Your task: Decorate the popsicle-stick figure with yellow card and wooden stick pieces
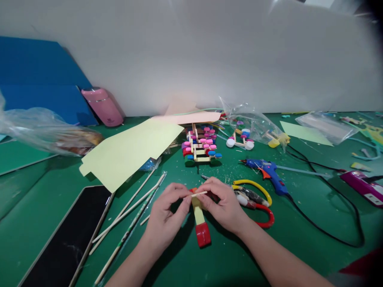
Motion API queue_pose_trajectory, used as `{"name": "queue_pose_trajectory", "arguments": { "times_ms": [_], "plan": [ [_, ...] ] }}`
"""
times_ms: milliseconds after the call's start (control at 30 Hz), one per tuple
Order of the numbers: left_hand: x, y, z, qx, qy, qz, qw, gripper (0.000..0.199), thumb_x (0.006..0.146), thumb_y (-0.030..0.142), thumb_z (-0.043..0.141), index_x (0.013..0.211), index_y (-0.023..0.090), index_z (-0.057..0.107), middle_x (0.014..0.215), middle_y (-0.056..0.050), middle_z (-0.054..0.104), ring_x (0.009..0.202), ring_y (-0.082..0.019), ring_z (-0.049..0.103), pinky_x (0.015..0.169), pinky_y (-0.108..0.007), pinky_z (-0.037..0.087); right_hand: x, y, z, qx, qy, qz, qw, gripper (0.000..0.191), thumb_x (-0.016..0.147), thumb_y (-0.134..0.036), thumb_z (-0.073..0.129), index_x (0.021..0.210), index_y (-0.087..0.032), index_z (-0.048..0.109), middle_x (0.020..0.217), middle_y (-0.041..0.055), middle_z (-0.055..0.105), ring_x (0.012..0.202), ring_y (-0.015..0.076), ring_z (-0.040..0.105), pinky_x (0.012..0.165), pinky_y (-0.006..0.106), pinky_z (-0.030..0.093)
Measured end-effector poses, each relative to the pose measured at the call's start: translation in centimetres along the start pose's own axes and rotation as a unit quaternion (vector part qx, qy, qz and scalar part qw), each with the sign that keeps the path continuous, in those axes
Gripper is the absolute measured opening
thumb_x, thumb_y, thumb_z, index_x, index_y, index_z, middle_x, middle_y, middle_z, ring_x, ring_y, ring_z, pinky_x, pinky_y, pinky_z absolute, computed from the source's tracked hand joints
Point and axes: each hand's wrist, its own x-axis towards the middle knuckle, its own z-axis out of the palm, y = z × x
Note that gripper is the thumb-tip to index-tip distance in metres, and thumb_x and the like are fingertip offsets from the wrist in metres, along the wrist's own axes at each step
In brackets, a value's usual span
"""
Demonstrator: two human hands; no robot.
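At the middle of the table, my left hand (170, 213) and my right hand (220, 203) pinch the two ends of a short pale wooden stick (199, 194) between thumbs and fingers. Just below the stick lies a pale yellow strip (198, 215) with a red block-like end (203, 234) towards me. Some red also shows at its far end, partly covered by my fingers. Whether the stick touches the strip I cannot tell. Beyond my hands stand several small wheeled models (201, 147) of sticks with pink, blue and green caps.
To the right lie a blue glue gun (266, 169) with a black cord and pliers with yellow and red handles (265, 217). On the left are a phone (68, 235), long wooden sticks (127, 209) and yellow card (131, 153). Another small model (240, 139) sits near plastic bags.
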Motion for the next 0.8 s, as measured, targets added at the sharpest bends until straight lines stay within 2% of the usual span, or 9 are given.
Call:
{"name": "queue_pose_trajectory", "arguments": {
  "times_ms": [267, 433, 600, 800],
  "plan": [
    [0.08, -0.14, 0.26, 0.028, 0.014, 0.0, 1.0, 0.009, 0.078, 0.017, 0.055, 0.077, 0.015, 0.064, 0.079, -0.005, 0.056, 0.077, -0.016, 0.055, 0.066, -0.026, 0.044, -0.04, 0.38, 0.13, -0.006, 0.028, -0.014, 0.999, 0.008, 0.081, -0.021, 0.055, 0.083, -0.018, 0.062, 0.078, 0.0027, 0.057, 0.075, 0.0144, 0.054, 0.066, 0.027, 0.044],
    [0.21, 0.13, 0.26, 0.028, 0.014, 0.004, 1.0, 0.012, 0.079, 0.016, 0.052, 0.08, 0.016, 0.064, 0.078, -0.004, 0.056, 0.078, -0.016, 0.055, 0.065, -0.026, 0.044, -0.02, 0.4, 0.04, -0.023, 0.014, -0.019, 0.999, 0.009, 0.083, -0.021, 0.052, 0.086, -0.019, 0.061, 0.079, 0.0027, 0.057, 0.076, 0.0152, 0.054, 0.067, 0.028, 0.043],
    [0.02, 0.15, 0.04, 0.011, 0.013, -0.014, 1.0, 0.016, 0.082, 0.016, 0.047, 0.083, 0.016, 0.064, 0.081, -0.005, 0.056, 0.079, -0.016, 0.055, 0.069, -0.028, 0.044, -0.2, 0.38, -0.42, -0.013, 0.016, -0.016, 1.0, 0.018, 0.086, -0.019, 0.045, 0.097, -0.02, 0.059, 0.084, 0.0039, 0.057, 0.08, 0.0152, 0.053, 0.069, 0.028, 0.043],
    [0.06, 0.18, 0.1, 0.006, 0.019, -0.016, 1.0, 0.014, 0.074, 0.015, 0.056, 0.087, 0.015, 0.063, 0.082, -0.006, 0.057, 0.079, -0.017, 0.056, 0.069, -0.03, 0.045, -0.27, 0.53, -0.44, -0.017, -0.005, 0.006, 1.0, 0.016, 0.08, -0.018, 0.054, 0.096, -0.019, 0.057, 0.085, 0.0028, 0.054, 0.073, 0.0137, 0.051, 0.062, 0.025, 0.042]
  ]
}}
